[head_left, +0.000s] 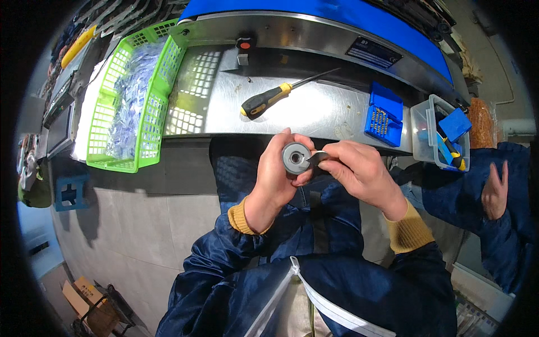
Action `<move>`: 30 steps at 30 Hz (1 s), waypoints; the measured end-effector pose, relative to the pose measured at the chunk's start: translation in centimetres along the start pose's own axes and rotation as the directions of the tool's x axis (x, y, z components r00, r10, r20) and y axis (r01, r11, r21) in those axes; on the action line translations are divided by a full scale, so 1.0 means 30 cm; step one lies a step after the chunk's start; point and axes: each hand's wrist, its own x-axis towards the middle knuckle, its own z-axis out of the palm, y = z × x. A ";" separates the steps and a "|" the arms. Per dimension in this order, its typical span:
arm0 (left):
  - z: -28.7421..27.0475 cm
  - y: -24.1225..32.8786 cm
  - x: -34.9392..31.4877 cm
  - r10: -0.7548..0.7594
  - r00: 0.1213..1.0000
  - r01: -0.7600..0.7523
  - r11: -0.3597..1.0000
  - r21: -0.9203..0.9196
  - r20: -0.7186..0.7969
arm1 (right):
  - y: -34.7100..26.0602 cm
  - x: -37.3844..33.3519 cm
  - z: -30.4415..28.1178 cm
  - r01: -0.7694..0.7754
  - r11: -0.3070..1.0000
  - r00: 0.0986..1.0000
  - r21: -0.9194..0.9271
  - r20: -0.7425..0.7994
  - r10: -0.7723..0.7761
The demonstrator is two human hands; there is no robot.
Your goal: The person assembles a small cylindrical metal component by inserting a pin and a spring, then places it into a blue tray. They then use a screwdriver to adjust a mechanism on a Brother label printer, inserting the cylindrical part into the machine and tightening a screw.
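My left hand (275, 171) is wrapped round a grey cylindrical part (294, 154), its round end face with a central hole turned up. Between the thumb and fingers of my right hand (359, 171) is a small dark flat piece (318, 158), held against or just beside that part's edge; I cannot tell whether they touch. Both hands are over my lap, just in front of the steel bench (224, 121). Beyond them on the bench lies a black and yellow screwdriver (269, 99), its shaft pointing to the far right.
An open blue bit case (385, 115) lies at the bench's right, beside a clear plastic bin (429, 132) with tools. On the left stands a green basket (152, 121) full of small clear bags. A blue-belted conveyor (337, 31) runs behind. At right is another person's hand (494, 194).
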 end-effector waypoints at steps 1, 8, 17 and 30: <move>0.002 -0.001 -0.002 -0.012 1.000 0.012 1.000 0.009 -0.001 | -0.004 0.009 -0.013 -0.020 1.000 0.998 -0.017 0.059 0.021; 0.021 -0.012 -0.021 -0.046 0.997 0.053 0.993 0.105 -0.066 | 0.003 0.062 -0.019 0.199 0.962 0.957 -0.186 0.251 -0.149; 0.011 -0.025 -0.013 -0.103 0.993 0.109 0.990 0.093 -0.064 | -0.015 0.071 -0.030 0.265 0.923 0.908 -0.280 0.395 -0.141; -0.009 -0.042 0.001 -0.194 0.978 0.198 0.980 0.037 -0.076 | 0.034 0.032 -0.024 0.400 0.830 0.898 -0.388 0.349 -0.270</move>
